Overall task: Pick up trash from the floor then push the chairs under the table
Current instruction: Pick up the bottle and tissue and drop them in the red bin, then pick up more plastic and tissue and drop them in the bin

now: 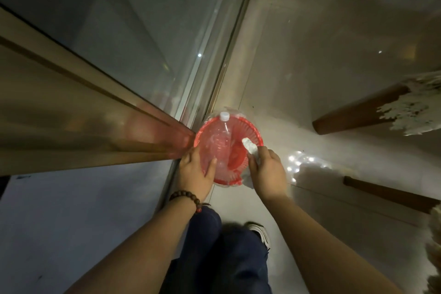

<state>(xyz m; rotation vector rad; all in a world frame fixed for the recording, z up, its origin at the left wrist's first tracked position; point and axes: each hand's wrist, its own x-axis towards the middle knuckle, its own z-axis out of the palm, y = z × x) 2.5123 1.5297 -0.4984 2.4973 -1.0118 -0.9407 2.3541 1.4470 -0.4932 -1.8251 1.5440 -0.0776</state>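
Observation:
A red plastic bin (253,133) with a clear liner stands on the pale floor by a glass door. Over its mouth, my left hand (194,172) grips the base of a clear plastic bottle (220,143) with a white cap; the cap end points away from me. My right hand (267,172) is closed around crumpled white paper (249,145) at the bin's right rim. Dark wooden chair legs (358,112) stand to the right.
A glass sliding door with a metal track (229,59) runs along the left. Another wooden leg (391,194) lies at right, and a lace cloth (415,107) hangs at the right edge. My dark trousers and a shoe (261,233) are below.

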